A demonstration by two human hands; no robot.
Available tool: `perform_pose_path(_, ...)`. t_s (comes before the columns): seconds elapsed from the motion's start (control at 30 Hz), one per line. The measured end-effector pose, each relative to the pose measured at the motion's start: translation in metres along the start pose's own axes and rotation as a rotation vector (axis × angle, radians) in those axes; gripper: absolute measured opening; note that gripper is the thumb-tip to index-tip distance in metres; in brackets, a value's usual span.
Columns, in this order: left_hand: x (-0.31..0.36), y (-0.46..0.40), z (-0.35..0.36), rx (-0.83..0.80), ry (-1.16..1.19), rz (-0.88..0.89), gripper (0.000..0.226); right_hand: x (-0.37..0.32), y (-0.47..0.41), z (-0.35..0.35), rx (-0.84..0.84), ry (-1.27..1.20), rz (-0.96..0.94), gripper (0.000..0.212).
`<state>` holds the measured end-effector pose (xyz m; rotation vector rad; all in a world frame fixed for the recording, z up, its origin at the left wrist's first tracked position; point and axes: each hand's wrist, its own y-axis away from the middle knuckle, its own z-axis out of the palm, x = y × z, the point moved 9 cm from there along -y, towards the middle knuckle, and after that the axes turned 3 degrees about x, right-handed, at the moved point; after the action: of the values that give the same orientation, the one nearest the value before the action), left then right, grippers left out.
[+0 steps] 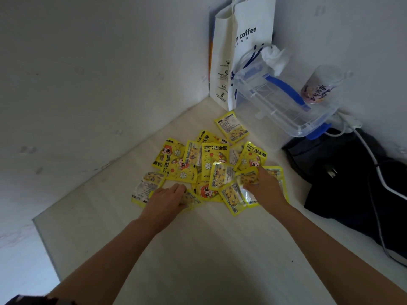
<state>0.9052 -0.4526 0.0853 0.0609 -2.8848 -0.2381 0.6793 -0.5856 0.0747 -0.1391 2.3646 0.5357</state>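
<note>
Seen from above, on a pale table (198, 249) in a corner between two white walls: a pile (204, 164) of yellow hand-warmer packets, overlapping, some face up with a cartoon figure, others back up with small print. Just beyond the pile, near the box, one stray packet (232, 126) lying back up. At the pile's near left edge, the left hand (167, 199), palm down, fingers curled round an edge packet (190, 200) and lying on the table with it. At the pile's near right side, the right hand (266, 187), fingers and thumb closed on a crinkled packet (246, 179), among further packets fanned out beneath the palm. Both forearms bare, reaching in from the bottom of the view. Behind the pile, a clear box (286, 119) with a blue handle, a crumpled tissue (275, 59) at its far edge. Further back, against the wall, a white paper bag (248, 23) marked "coffee". Right of the box, a printed cup (319, 86). On the table's right side, a black bag (343, 172) with a white cable (372, 157) across it.
</note>
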Motion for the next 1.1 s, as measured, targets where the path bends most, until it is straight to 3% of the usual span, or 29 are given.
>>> perform_pose_path(0.07, -0.011, 0.0, -0.008, -0.012, 0.084, -0.069, 0.036, -0.011, 0.001, 0.01, -0.143, 0.108, -0.094, 0.06)
perform_pose_path(0.13, -0.027, 0.002, -0.013, -0.01, 0.167, -0.161, 0.04, -0.023, 0.005, 0.016, -0.234, 0.202, -0.197, 0.042)
perform_pose_path(0.27, -0.067, 0.008, -0.018, 0.031, 0.311, -0.365, 0.05, -0.035, 0.01, 0.023, -0.35, 0.387, -0.285, 0.046)
perform_pose_path(0.37, -0.092, 0.013, -0.02, 0.079, 0.391, -0.486, 0.045, -0.035, 0.01, 0.033, -0.42, 0.547, -0.332, 0.038)
perform_pose_path(0.63, -0.135, 0.019, -0.014, 0.156, 0.527, -0.764, 0.04, -0.039, 0.0, 0.049, -0.337, 0.792, -0.488, 0.049)
perform_pose_path(0.9, -0.131, 0.011, -0.002, 0.112, 0.385, -0.802, 0.06, -0.041, -0.004, 0.05, -0.314, 0.874, -0.537, 0.057)
perform_pose_path(1.1, -0.126, 0.011, 0.0, 0.082, 0.397, -0.815, 0.052, -0.044, -0.01, 0.05, -0.274, 0.887, -0.527, 0.057)
